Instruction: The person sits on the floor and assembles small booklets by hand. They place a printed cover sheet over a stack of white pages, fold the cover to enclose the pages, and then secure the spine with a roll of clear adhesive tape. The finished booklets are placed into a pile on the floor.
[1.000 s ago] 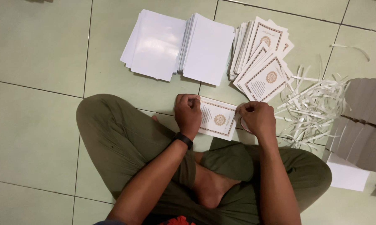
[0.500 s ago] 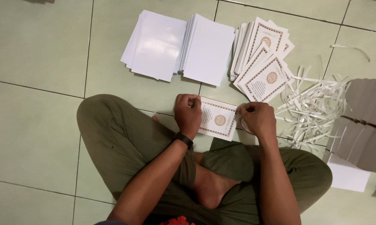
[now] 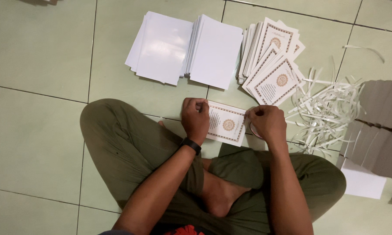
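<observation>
Printed bordered card (image 3: 225, 124) flat on floor tile between curled left hand (image 3: 195, 118), pressing its edge, and right hand (image 3: 265, 123), pinching opposite edge.

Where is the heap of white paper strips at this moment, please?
In the head view, the paper strips lie on the floor tiles at the person's right, between the printed cards and the grey boards.

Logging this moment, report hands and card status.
Left hand and right hand pinch printed card at opposite edges. Paper strips beside right hand.
</observation>
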